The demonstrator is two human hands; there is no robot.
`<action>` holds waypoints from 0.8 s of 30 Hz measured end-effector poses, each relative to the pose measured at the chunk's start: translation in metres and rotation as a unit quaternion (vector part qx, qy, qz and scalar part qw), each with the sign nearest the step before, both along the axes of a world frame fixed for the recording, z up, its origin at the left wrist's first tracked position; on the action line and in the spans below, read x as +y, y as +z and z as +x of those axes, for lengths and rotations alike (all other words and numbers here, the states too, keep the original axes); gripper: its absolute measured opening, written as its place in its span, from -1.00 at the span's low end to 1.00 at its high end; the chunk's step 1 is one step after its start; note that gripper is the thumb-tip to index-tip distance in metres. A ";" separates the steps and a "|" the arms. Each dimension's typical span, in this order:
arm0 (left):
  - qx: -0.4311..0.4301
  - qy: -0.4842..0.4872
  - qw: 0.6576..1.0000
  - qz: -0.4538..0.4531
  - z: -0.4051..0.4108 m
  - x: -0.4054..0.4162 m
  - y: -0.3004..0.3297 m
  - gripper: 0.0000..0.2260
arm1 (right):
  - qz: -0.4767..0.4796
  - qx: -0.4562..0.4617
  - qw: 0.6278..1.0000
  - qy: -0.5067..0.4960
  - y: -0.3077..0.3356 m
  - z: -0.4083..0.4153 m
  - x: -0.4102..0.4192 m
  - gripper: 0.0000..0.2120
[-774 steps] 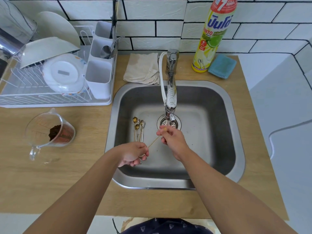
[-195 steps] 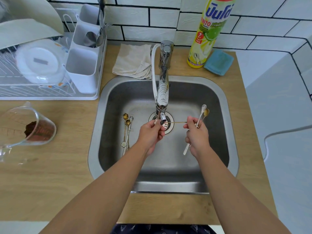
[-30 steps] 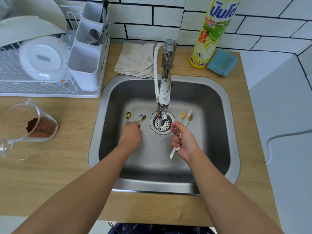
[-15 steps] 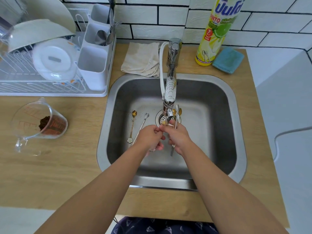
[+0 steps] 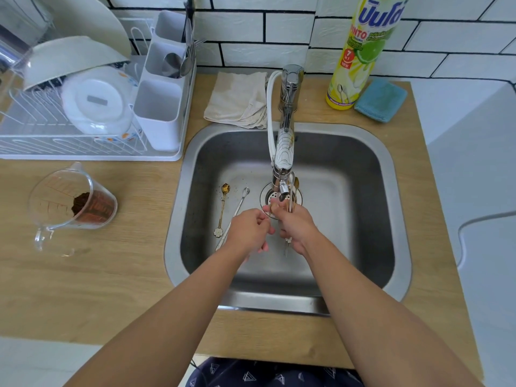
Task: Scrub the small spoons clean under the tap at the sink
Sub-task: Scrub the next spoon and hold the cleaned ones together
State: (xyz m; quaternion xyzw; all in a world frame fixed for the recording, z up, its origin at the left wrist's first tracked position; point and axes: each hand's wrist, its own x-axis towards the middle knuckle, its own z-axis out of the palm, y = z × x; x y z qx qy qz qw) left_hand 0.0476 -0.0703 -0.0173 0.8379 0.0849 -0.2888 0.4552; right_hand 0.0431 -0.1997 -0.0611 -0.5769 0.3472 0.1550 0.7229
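Observation:
My right hand (image 5: 297, 226) is closed around a bunch of small spoons (image 5: 292, 191). They stand upright with their bowls just under the tap nozzle (image 5: 283, 188), over the drain (image 5: 272, 195). Their handle ends stick out below the fist. My left hand (image 5: 250, 231) is curled, its fingertips pressed against the right hand; whether it holds a spoon is hidden. On the floor of the steel sink (image 5: 363, 219), left of the drain, lie a gold spoon (image 5: 222, 210) and a silver spoon (image 5: 238, 208). The silver one's handle runs under my left hand.
A dish rack (image 5: 83, 152) with bowls and a cutlery holder stands at the back left. A measuring jug (image 5: 69, 208) holding brown powder lies tipped on the counter. Behind the sink are a beige cloth (image 5: 237, 99), a detergent bottle (image 5: 360, 51) and a blue sponge (image 5: 381, 99).
My left hand left the spoons at the sink's left side and came to my right hand. The right hand brought its bunch under the tap. Two spoons stay on the sink floor.

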 end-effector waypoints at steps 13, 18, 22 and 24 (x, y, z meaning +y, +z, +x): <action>0.012 0.000 0.999 -0.031 -0.001 -0.002 0.003 -0.80 | 0.036 -0.008 0.999 0.018 0.006 -0.003 0.005 -0.86; 0.032 0.018 0.997 -0.074 -0.002 -0.002 0.004 -0.74 | 0.028 0.000 0.999 -0.036 0.005 0.004 0.005 -0.86; 0.053 0.010 0.996 -0.076 0.000 -0.001 0.006 -0.78 | 0.033 -0.007 0.999 -0.011 0.003 0.001 0.003 -0.87; 0.066 0.001 0.995 -0.070 -0.001 -0.001 0.007 -0.80 | -0.013 -0.014 1.000 -0.002 0.003 -0.002 -0.001 -0.90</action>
